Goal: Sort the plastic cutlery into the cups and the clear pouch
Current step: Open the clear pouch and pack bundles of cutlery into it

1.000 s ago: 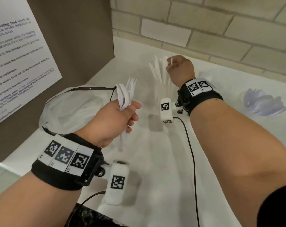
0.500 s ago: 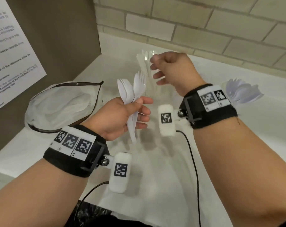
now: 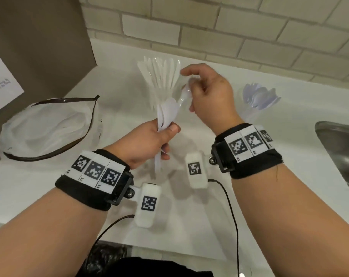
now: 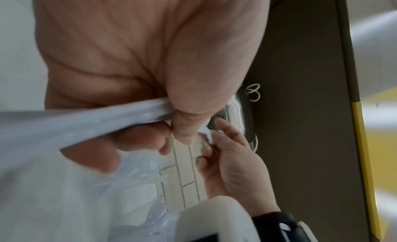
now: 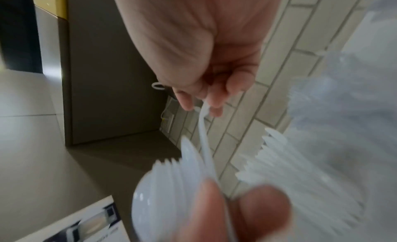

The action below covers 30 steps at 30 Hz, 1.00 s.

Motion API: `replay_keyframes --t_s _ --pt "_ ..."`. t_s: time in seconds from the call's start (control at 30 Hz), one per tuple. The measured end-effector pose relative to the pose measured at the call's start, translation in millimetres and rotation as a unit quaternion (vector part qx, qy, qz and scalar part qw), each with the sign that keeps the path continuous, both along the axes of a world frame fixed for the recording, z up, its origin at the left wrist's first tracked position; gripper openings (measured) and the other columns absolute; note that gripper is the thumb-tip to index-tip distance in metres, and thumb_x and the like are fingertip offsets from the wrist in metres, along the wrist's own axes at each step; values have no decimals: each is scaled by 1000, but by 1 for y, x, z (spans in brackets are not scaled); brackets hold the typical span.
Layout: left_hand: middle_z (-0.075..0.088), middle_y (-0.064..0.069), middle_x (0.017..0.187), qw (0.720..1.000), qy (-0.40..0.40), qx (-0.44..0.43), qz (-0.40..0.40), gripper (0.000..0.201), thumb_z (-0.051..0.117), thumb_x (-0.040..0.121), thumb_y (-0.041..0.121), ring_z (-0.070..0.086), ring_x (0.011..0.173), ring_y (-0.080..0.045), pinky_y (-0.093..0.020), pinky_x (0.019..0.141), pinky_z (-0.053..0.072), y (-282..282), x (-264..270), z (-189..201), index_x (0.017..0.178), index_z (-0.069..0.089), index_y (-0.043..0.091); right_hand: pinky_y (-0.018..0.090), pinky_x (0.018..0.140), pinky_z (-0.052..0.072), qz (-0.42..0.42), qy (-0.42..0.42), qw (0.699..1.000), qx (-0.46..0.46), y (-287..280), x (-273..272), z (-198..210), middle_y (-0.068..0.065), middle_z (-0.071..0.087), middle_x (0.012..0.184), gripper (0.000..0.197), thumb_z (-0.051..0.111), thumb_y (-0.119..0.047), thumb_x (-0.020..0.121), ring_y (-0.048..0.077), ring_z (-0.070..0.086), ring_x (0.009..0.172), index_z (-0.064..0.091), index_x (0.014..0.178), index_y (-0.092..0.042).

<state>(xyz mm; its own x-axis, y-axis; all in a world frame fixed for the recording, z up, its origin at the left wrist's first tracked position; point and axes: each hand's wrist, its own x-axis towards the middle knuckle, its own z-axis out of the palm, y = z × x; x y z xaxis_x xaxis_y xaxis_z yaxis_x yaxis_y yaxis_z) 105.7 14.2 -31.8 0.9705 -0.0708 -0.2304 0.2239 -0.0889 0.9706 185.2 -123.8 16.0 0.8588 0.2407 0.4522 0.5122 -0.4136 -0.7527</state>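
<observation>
My left hand (image 3: pixel 165 134) grips a bundle of white plastic spoons and forks (image 3: pixel 167 114) by the handles, heads up; the handles (image 4: pixel 86 121) run through its fist. My right hand (image 3: pixel 187 86) is at the top of the bundle and pinches one white cutlery piece (image 5: pixel 203 135) between thumb and fingertips. Which kind of piece it is cannot be told. Right behind the hands a clear cup of white knives (image 3: pixel 159 76) stands on the counter. A second cup with spoons (image 3: pixel 259 96) stands to the right. The clear pouch (image 3: pixel 45 124) lies open at the left.
A white counter (image 3: pixel 189 216) runs to a tiled wall (image 3: pixel 229 37) at the back. A brown panel (image 3: pixel 39 47) with a paper notice closes the left side. A steel sink (image 3: pixel 339 148) is at the right edge. Black cables trail from both wrist cameras.
My right hand left the knife cup and came back to the bundle, where it now pinches one piece. My left hand carried the bundle right, closer to the knife cup.
</observation>
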Motion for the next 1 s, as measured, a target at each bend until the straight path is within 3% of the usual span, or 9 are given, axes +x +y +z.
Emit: replay_keyframes --t_s 0.07,0.17,0.27,0.37,0.47,0.6,0.77,0.9,1.0 --pt "43 3 76 1000 9 6 12 22 50 98 30 43 59 -13 -32 58 47 -1 0 -2 106 61 12 29 71 54 -57 -60 997 -10 -9 3 6 -22 56 79 38 37 -2 85 5 57 63 66 103 -20" --pt "41 0 79 998 18 27 45 21 51 98 29 39 60 -14 -29 54 42 -1 1 -4 105 57 10 34 69 55 -88 -89 991 -40 -16 4 19 -18 51 78 42 34 3 81 9 57 71 65 102 -16" --pt "46 2 87 998 25 22 58 20 53 98 26 42 67 -14 -28 61 45 -2 2 -3 111 54 12 14 54 46 1 6 985 -170 -10 -2 22 -16 53 78 38 39 3 88 -1 53 56 66 101 -21" --pt "53 -3 94 999 21 20 46 28 51 98 26 47 79 -17 -33 73 50 0 2 0 123 52 13 9 47 43 87 77 962 -248 -1 -10 8 -11 59 82 14 56 -19 95 6 60 59 66 105 -22" --pt "61 -4 110 1000 11 12 22 31 47 98 26 55 95 -19 -39 86 50 0 1 4 128 50 20 13 56 40 88 87 964 -236 3 -13 -3 -11 59 82 20 65 -35 89 8 60 70 66 104 -22" --pt "64 8 98 999 8 -16 28 19 41 103 18 58 98 -16 -34 88 46 -2 -1 5 112 55 25 18 60 45 92 99 968 -211 6 -13 -5 -7 62 84 18 65 -33 89 15 65 78 67 100 -19" --pt "64 5 107 999 10 -23 30 22 45 101 17 56 110 -21 -39 99 43 -3 0 5 121 53 15 26 67 47 78 79 973 -201 13 -13 -10 0 62 79 18 61 -27 91 20 62 72 64 92 -9" --pt "61 -4 122 999 2 -20 33 32 43 102 14 56 114 -24 -39 99 47 -4 3 2 134 47 12 31 68 49 54 69 979 -185 13 -8 -17 13 66 85 22 57 -23 93 27 64 74 62 92 -1" --pt "62 -4 115 996 9 -47 74 25 41 103 15 58 104 -23 -35 90 52 -5 3 -1 122 56 14 29 62 45 38 79 981 -170 5 -4 -17 6 58 71 20 57 -23 94 23 59 67 57 84 -6"
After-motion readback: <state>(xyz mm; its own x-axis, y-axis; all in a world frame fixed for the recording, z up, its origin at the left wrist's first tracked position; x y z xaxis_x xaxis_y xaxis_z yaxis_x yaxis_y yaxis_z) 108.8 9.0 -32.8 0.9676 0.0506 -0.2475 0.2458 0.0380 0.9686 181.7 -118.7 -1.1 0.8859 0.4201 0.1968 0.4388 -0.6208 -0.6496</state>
